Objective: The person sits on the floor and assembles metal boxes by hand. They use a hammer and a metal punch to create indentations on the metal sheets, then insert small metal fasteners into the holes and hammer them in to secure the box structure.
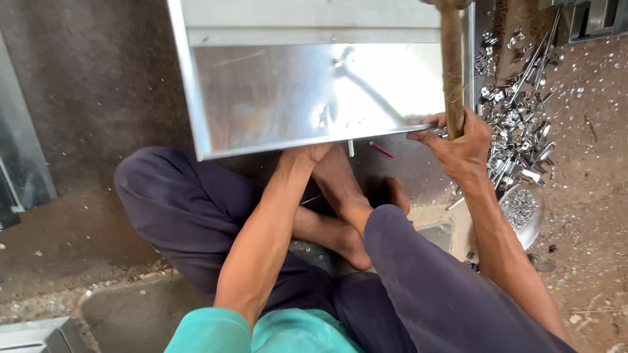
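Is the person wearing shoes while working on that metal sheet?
No, both feet are bare, crossed on the ground just below the shiny metal sheet.

sheet-metal box (314, 85): shiny, smooth, mirror-like | hammer handle (451, 65): rough, worn wood, matt | scrap pile (517, 131): bright metal bits | bowl (523, 209): glossy metal | floor (91, 98): rough, dusty concrete | trousers (196, 216): matt dark cloth
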